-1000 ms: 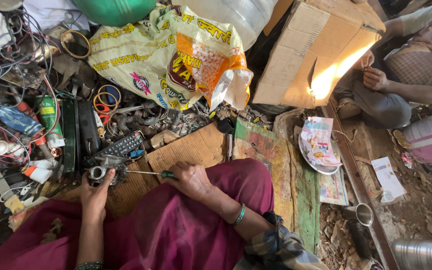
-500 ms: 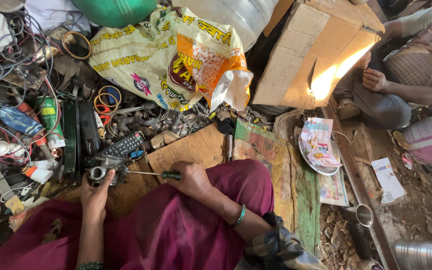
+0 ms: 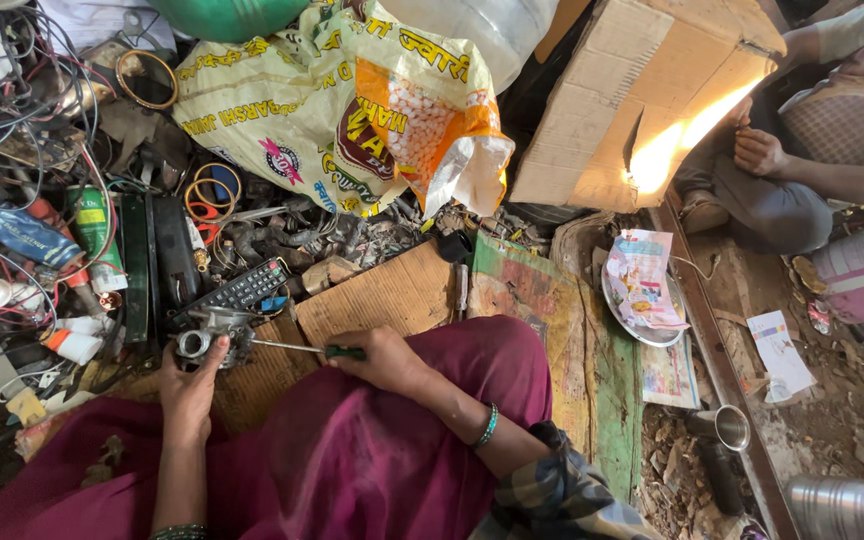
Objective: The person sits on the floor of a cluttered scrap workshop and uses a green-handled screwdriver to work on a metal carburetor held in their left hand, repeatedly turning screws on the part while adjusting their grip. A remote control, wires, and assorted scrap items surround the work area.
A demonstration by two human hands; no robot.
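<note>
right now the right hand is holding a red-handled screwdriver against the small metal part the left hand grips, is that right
Not quite: the screwdriver has a green handle, not red. The head view shows the right hand holding it with its tip against the small metal part that the left hand grips.

A floor-level scrap repair workshop: tangled wires (image 3: 12,110), metal parts (image 3: 292,240), a remote (image 3: 244,287), cardboard (image 3: 382,295), sacks (image 3: 342,100) around a seated worker.
</note>
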